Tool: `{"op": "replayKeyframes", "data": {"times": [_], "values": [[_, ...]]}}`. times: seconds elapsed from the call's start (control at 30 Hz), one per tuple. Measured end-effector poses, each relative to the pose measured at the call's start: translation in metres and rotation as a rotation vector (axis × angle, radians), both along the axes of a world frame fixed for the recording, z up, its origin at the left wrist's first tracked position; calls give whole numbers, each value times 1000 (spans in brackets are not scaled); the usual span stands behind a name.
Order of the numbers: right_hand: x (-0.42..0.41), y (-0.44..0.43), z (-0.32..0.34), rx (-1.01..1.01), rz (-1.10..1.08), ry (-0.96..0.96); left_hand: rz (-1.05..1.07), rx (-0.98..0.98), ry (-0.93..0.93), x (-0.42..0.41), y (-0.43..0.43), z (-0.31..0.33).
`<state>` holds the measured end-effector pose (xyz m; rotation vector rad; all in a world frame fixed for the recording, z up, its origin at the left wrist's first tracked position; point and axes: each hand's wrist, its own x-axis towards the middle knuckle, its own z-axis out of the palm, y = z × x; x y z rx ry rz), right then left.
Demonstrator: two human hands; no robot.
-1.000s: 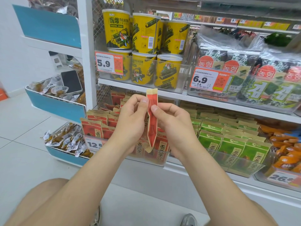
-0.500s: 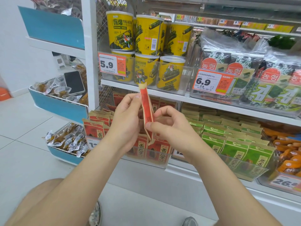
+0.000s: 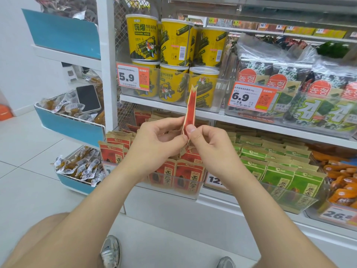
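Note:
A flat red and tan snack packet (image 3: 190,108) stands edge-on and upright in front of the shelves. My left hand (image 3: 154,144) and my right hand (image 3: 209,147) both pinch its lower end between thumb and fingers, with the two hands touching. Below the hands a clear bin (image 3: 185,187) holds several matching red packets (image 3: 188,175) standing in rows. The lowest part of the held packet is hidden behind my fingers.
Yellow seaweed tubs (image 3: 174,43) fill the shelf above, with seaweed bags (image 3: 313,93) to the right. Green packets (image 3: 278,175) and orange snacks (image 3: 342,180) sit right of the red bin. A blue-fronted side rack (image 3: 73,128) at left holds wrapped snacks and a phone (image 3: 87,98).
The packet has turned from showing its side to standing edge-on. Both hands have slid down to its lower end and closed together.

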<state>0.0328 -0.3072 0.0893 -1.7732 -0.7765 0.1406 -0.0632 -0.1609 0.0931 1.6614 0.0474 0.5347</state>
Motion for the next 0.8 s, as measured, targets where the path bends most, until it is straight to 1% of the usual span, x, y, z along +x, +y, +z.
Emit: {"op": "replayKeyframes", "data": {"times": [0.27, 0.4, 0.6, 0.8], "values": [[7, -6, -2, -63, 70, -16, -62, 21, 14, -2, 7, -1], [10, -11, -1, -20, 154, 31, -49, 45, 17, -6, 11, 1], [11, -14, 2, 2, 186, 81, -57, -14, 19, -7, 17, 3], [14, -14, -1, -8, 197, 88, -48, -13, 29, -6, 19, 1]]}}
